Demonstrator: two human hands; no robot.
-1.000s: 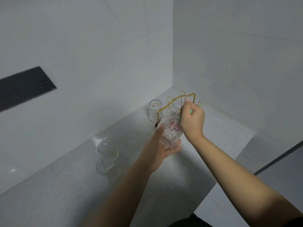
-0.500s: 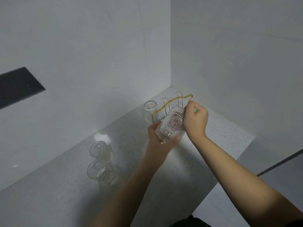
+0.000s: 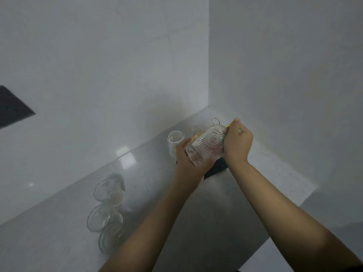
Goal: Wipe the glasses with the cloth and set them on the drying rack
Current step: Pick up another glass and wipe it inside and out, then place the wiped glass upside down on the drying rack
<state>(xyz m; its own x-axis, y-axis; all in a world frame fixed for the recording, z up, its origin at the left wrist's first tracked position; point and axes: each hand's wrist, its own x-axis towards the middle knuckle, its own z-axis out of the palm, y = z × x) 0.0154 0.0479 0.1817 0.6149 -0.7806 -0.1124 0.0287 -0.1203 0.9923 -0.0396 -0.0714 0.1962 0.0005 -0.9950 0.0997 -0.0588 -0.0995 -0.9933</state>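
1. Hands first: our left hand point(image 3: 187, 163) cups the ribbed glass point(image 3: 204, 147) from below, fingers curled around its base end. Our right hand point(image 3: 236, 143) is curled at the glass's far, open end, pinching something small and greenish, likely the cloth point(image 3: 240, 131); most of it is hidden, so we cannot confirm.

2. Position: we hold the glass tilted, nearly on its side, in the air above the counter point(image 3: 157, 193) and just in front of the gold wire drying rack point(image 3: 215, 122). We cannot tell whether glass and wire touch.

3. Rack state: one glass on the rack point(image 3: 174, 143) sits at its left end. Three unwiped glasses point(image 3: 109, 190) cluster near and to the left, well apart from the rack.

4. Risk, slip: we judge the pressed pattern gives grip, but a damp surface in a cupped palm could rotate out while we wipe.

5. Risk, knock: wiping this close to the rack, the rim could strike a wire prong and chip, or shove the light rack into the racked glass.

6. Risk, placement: a prong missed inside the mouth would leave the glass leaning and liable to topple.

7. Dark patch point(image 3: 216, 170) under our hands: a mat or shadow, unclear.
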